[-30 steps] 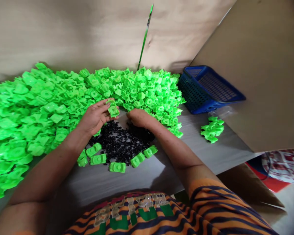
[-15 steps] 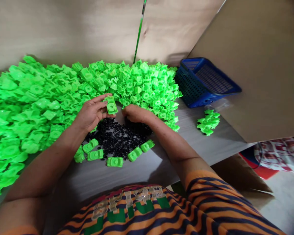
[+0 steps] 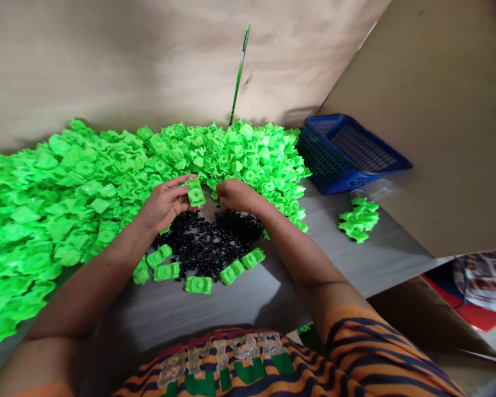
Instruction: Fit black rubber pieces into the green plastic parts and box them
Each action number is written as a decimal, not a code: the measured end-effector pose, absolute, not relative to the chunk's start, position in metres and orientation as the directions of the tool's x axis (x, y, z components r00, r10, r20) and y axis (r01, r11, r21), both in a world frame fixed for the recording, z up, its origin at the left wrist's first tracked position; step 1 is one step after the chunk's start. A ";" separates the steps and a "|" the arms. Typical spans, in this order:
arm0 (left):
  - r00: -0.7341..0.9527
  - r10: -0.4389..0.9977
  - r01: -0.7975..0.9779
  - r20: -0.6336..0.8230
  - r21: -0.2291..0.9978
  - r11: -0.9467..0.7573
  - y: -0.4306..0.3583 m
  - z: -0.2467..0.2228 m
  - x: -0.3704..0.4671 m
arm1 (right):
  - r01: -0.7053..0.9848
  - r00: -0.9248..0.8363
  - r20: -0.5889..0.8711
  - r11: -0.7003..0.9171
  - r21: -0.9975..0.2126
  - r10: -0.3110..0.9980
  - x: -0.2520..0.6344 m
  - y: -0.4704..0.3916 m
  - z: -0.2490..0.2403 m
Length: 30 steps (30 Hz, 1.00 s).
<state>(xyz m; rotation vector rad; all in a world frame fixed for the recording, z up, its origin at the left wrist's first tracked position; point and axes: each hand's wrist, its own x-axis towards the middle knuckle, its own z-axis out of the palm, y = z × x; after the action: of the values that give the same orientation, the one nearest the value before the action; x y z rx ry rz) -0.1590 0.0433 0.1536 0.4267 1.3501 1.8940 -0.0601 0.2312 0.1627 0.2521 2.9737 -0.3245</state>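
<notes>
My left hand (image 3: 167, 203) grips a bright green plastic toy car body (image 3: 196, 193) by its edge, the hollow side turned towards me. Just to the right, my right hand (image 3: 237, 196) is closed in a pinch. A small black wheel-like piece (image 3: 218, 203) pokes out below its fingertips; the rest of it is hidden. Beneath both hands spreads a heap of tiny black parts (image 3: 202, 242). Several green car bodies lie along its near edge, one of them (image 3: 198, 284) straight in front of me.
A large pile of green car bodies (image 3: 82, 187) fills the back and left of the grey table (image 3: 314, 264). At the back right stands a blue plastic basket (image 3: 334, 160), with a small green cluster (image 3: 359, 219) near it. Wooden panels (image 3: 149, 60) enclose the back and right side.
The whole view has shifted, so everything sits slightly lower. My left hand still holds the green car body. A black piece now shows under my right fingertips, which have moved slightly away from my left hand.
</notes>
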 end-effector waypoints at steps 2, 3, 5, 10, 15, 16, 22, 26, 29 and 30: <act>-0.664 0.733 -0.387 -0.149 0.907 -0.167 0.044 0.152 -0.161 | 0.204 -0.977 -0.026 0.886 -0.416 0.212 -0.060 0.239 0.162; -0.671 0.728 -0.386 -0.142 0.905 -0.179 0.045 0.152 -0.162 | 0.185 -0.971 0.024 0.818 -0.545 0.236 -0.060 0.242 0.162; -0.682 0.720 -0.387 -0.129 0.899 -0.206 0.045 0.151 -0.164 | 0.106 -0.958 0.092 0.637 -0.764 0.271 -0.059 0.244 0.161; -0.694 0.709 -0.392 -0.128 0.893 -0.223 0.045 0.152 -0.161 | -0.013 -0.937 0.121 0.314 -0.949 0.327 -0.057 0.229 0.159; -0.711 0.693 -0.370 -0.119 0.901 -0.224 0.044 0.151 -0.156 | -0.058 -0.905 0.160 0.259 -0.964 0.395 -0.059 0.205 0.153; -0.708 0.697 -0.371 -0.115 0.900 -0.228 0.044 0.150 -0.156 | -0.062 -0.900 0.169 0.267 -0.962 0.402 -0.060 0.202 0.152; -0.681 0.726 -0.372 -0.096 0.900 -0.229 0.044 0.148 -0.159 | -0.091 -0.857 0.282 0.413 -0.906 0.430 -0.061 0.193 0.144; -0.684 0.723 -0.373 -0.102 0.900 -0.226 0.044 0.149 -0.160 | -0.091 -0.851 0.334 0.512 -0.854 0.406 -0.058 0.191 0.146; -0.689 0.717 -0.381 -0.105 0.894 -0.235 0.045 0.151 -0.158 | -0.104 -0.847 0.366 0.555 -0.825 0.385 -0.057 0.191 0.147; -0.691 0.715 -0.384 -0.108 0.892 -0.237 0.045 0.152 -0.157 | -0.112 -0.846 0.378 0.567 -0.816 0.376 -0.056 0.190 0.147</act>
<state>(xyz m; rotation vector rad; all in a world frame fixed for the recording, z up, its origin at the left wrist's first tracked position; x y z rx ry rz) -0.1574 0.0450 0.1520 0.4230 1.3007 1.9858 -0.0561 0.1903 0.1470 0.2986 3.2232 -1.7513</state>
